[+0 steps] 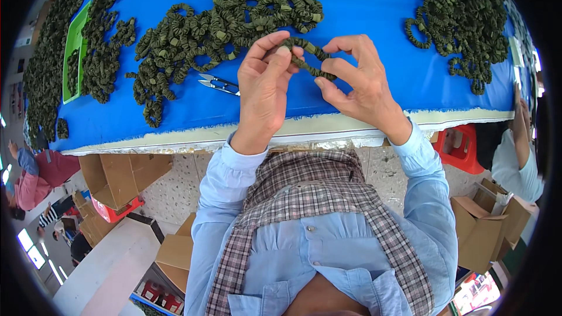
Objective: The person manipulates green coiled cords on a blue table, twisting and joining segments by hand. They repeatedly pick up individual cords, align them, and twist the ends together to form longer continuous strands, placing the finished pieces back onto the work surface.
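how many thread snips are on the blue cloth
1: the snips on the blue cloth, just left of the left hand. Others could be hidden under the dark green scrunchies.

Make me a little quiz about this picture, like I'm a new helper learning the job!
1. True or false: the left hand is holding a dark green ruffled ring with its thumb and fingers.

2. Pick one. Where are the small snips?
A) in the right hand
B) on the cloth, to the left of the left hand
C) inside the green tray

3. Fill in the missing colour: the cloth under the snips is ____.

Key: 1. True. 2. B. 3. Blue.
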`<state>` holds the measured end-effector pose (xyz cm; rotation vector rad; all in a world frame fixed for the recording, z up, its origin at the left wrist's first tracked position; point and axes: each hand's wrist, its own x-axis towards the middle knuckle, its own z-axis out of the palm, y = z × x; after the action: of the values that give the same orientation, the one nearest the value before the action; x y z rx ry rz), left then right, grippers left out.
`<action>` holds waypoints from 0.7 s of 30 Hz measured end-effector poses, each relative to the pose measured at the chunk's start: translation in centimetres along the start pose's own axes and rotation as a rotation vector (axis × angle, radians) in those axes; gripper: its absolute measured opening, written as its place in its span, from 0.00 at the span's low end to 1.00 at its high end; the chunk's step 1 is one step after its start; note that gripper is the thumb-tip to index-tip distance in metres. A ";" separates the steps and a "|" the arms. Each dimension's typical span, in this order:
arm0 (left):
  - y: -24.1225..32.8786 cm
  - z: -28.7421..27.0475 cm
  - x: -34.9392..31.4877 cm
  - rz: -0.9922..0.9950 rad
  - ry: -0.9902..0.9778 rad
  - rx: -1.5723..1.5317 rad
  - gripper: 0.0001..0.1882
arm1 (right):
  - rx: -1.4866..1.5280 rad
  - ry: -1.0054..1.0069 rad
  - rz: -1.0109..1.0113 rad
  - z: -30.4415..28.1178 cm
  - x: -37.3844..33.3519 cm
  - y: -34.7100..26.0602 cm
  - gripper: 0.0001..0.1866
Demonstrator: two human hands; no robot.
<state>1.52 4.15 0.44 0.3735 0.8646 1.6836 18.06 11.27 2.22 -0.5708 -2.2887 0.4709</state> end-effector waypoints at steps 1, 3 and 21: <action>-0.1 -0.2 0.1 0.032 0.016 0.001 0.15 | -0.043 0.013 -0.033 0.0 0.0 0.1 0.12; -0.1 -0.3 0.1 0.068 0.031 -0.011 0.14 | -0.128 0.040 -0.102 0.1 0.0 0.3 0.13; -0.8 -0.7 -0.1 -0.012 -0.059 -0.049 0.16 | -0.063 0.066 -0.008 0.6 -0.6 0.4 0.14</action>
<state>1.60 3.89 -0.61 0.3817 0.7800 1.6714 18.11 11.22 1.32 -0.5991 -2.2484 0.3717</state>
